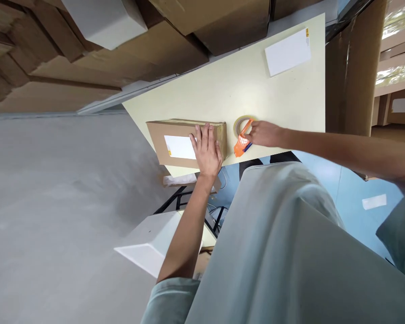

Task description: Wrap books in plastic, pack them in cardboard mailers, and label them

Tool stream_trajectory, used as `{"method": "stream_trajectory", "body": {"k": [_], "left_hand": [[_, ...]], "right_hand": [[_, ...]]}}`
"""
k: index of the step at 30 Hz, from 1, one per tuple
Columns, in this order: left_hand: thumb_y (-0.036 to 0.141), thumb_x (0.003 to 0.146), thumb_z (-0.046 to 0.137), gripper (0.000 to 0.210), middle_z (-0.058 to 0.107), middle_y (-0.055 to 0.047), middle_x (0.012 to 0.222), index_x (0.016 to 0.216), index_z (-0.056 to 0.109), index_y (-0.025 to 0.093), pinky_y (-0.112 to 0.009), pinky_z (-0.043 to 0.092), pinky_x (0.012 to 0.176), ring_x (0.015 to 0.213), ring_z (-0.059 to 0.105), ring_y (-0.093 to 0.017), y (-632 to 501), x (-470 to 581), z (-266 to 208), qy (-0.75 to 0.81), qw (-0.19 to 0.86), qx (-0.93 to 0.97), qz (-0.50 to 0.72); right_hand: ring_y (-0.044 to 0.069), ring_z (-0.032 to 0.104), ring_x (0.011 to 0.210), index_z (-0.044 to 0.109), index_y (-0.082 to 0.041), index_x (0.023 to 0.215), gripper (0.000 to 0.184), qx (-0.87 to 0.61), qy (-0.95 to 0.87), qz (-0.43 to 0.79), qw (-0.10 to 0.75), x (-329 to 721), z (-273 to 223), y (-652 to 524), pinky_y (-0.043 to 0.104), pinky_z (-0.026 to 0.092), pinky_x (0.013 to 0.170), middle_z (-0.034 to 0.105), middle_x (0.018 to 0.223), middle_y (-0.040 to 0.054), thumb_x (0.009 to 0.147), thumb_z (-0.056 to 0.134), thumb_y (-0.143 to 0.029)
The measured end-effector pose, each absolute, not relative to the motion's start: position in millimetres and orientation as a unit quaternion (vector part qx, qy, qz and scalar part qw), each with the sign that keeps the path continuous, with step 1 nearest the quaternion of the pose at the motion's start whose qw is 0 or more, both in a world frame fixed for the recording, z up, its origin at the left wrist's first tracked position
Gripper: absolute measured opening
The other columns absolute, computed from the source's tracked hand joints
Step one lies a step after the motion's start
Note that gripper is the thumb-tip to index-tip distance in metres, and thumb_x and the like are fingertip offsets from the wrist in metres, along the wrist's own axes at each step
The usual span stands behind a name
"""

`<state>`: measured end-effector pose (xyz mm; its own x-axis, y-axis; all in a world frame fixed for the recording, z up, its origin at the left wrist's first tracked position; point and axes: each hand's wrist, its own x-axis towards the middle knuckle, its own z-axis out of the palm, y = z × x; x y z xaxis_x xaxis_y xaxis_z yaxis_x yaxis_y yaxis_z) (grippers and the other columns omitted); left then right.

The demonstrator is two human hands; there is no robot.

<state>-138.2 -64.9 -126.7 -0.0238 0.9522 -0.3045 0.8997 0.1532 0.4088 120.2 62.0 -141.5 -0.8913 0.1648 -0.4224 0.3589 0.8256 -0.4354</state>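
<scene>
Soft light is falling over the pale table [229, 96], glowing brightest near its middle, while the stacked boxes [175, 49] behind are sitting in brownish dimness. Shiny patches [401, 20] at the far right are throwing back white glare. A faint shadow is smudging the grey wall [54, 193]. The outer edges are stretching and softening; the small box [178, 144] is showing fairly crisp.

Matt cardboard box [180, 128] – smooth plastic tape dispenser [240, 144] – faintly glossy tabletop [253, 92]

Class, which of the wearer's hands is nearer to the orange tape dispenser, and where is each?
Right. The right hand holds the orange tape dispenser; the left hand lies on the cardboard box, left of the dispenser and apart from it.
</scene>
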Motion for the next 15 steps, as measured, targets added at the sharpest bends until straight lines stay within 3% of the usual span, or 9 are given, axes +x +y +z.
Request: {"method": "stream_trajectory", "body": {"k": [4,7,9,15], "left_hand": [[0.035,0.111,0.044,0.065,0.04,-0.015,0.182,0.172,0.044,0.016,-0.056,-0.005,0.145,0.178,0.008,-0.027,-62,-138,-130,0.715,0.269,0.642,0.064],[0.042,0.106,0.059,0.073,0.037,-0.016,0.184,0.172,0.043,0.015,-0.058,-0.006,0.144,0.178,0.006,-0.031,-61,-134,-131,0.719,0.272,0.636,0.064],[0.036,0.101,0.065,0.078,0.036,-0.014,0.184,0.173,0.042,0.017,-0.058,-0.007,0.144,0.178,0.005,-0.031,-62,-132,-131,0.723,0.271,0.632,0.064],[0.013,0.091,0.058,0.085,0.037,-0.012,0.184,0.174,0.039,0.018,-0.058,-0.008,0.145,0.178,0.003,-0.028,-62,-129,-133,0.723,0.266,0.635,0.062]], "right_hand": [[0.024,0.075,0.092,0.069,-0.008,0.132,0.044,0.237,0.93,-0.211,0.186,162,-148,117,0.045,0.048,0.105,0.082,0.092,0.0112,0.097,0.044,-0.003],[0.026,0.076,0.096,0.069,-0.009,0.133,0.047,0.262,0.932,-0.168,0.186,153,-150,147,0.049,0.048,0.108,0.081,0.093,0.0115,0.093,0.046,-0.004],[0.029,0.077,0.101,0.069,-0.008,0.133,0.046,0.255,0.934,-0.154,0.196,130,-150,155,0.051,0.049,0.111,0.081,0.095,0.013,0.092,0.049,-0.006],[0.034,0.076,0.111,0.072,-0.009,0.123,0.036,0.255,0.932,-0.162,0.2,75,-143,150,0.055,0.05,0.11,0.081,0.098,0.0149,0.092,0.057,-0.017]]}}
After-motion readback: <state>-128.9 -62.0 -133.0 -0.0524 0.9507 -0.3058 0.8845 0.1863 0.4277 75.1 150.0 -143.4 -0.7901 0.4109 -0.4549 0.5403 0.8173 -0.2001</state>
